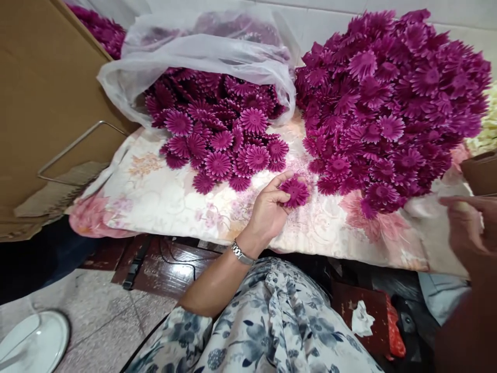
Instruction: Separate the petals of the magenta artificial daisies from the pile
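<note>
My left hand (272, 207), with a metal watch at its wrist, pinches one magenta artificial flower head (295, 192) between thumb and fingers. It is just above the floral cloth (163, 207), between two masses of similar flower heads. The large heap (388, 103) rises on the right. Other flower heads (221, 140) spill onto the cloth from the mouth of a translucent plastic bag (233, 57). My right hand (468, 228) is at the right edge, dark and blurred, near the heap's lower right side. Its fingers are partly cut off, so their grip is unclear.
A cardboard box (50, 67) with a bent metal rod (70, 150) stands at the left. Pale yellow flowers (487, 122) show at the far right, above a brown box edge (481, 173). A white round object (39, 339) is on the tiled floor.
</note>
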Demonstrator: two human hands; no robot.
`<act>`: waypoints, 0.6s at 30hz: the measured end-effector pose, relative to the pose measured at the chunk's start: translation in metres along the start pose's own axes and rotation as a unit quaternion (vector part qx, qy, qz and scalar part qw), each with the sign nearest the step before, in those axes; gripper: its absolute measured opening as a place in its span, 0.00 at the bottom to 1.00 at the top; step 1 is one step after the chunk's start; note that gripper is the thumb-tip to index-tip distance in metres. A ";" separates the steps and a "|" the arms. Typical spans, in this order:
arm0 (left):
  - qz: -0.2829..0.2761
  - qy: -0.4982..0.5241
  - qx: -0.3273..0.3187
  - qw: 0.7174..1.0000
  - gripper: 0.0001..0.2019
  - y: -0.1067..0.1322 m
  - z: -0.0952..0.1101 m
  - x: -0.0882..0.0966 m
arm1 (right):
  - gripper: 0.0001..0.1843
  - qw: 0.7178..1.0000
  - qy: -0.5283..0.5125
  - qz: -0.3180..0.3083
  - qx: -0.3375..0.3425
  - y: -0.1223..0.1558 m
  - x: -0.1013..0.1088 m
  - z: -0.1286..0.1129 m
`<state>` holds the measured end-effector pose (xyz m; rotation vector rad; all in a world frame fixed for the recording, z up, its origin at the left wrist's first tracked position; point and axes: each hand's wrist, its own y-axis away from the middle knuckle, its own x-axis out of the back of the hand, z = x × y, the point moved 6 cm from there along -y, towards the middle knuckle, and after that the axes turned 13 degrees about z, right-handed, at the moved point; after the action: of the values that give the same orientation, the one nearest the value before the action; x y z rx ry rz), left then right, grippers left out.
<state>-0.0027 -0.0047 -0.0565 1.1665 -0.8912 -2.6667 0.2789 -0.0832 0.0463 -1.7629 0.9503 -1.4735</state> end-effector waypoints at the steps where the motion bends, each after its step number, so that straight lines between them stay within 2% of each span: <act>1: 0.000 -0.010 -0.002 1.000 0.25 0.000 -0.002 0.000 | 0.07 0.997 -0.082 -0.013 0.011 0.002 -0.006 -0.028; 3: 0.002 -0.033 -0.008 0.999 0.26 0.002 -0.007 0.000 | 0.15 0.967 -0.238 -0.084 0.045 0.012 -0.027 -0.089; 4: 0.001 -0.044 -0.009 0.999 0.26 0.003 -0.009 -0.001 | 0.18 0.946 -0.299 -0.099 0.079 0.019 -0.036 -0.117; 6: 0.004 -0.055 -0.015 0.998 0.26 0.006 -0.012 -0.002 | 0.21 0.921 -0.338 -0.131 0.146 0.034 -0.055 -0.159; 7: 0.006 -0.055 -0.021 0.998 0.26 0.007 -0.013 -0.002 | 0.22 0.920 -0.327 -0.128 0.174 0.042 -0.063 -0.171; 9: 0.010 -0.047 -0.035 0.998 0.26 0.009 -0.011 -0.002 | 0.23 0.928 -0.280 -0.125 0.211 0.055 -0.076 -0.183; 12: 0.008 -0.033 -0.059 0.998 0.26 0.009 -0.005 -0.002 | 0.27 0.946 -0.219 -0.120 0.208 0.068 -0.081 -0.181; 14: 0.010 -0.029 -0.064 0.998 0.26 0.009 -0.003 -0.002 | 0.30 0.950 -0.213 -0.123 0.192 0.072 -0.077 -0.179; 18: 0.015 -0.034 -0.061 0.997 0.27 0.008 -0.004 0.002 | 0.32 0.941 -0.255 -0.138 0.174 0.075 -0.071 -0.180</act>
<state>-0.0020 -0.0135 -0.0559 1.0321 -0.7363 -2.7083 0.0839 -0.0669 -0.0239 -1.9152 0.1697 -1.1566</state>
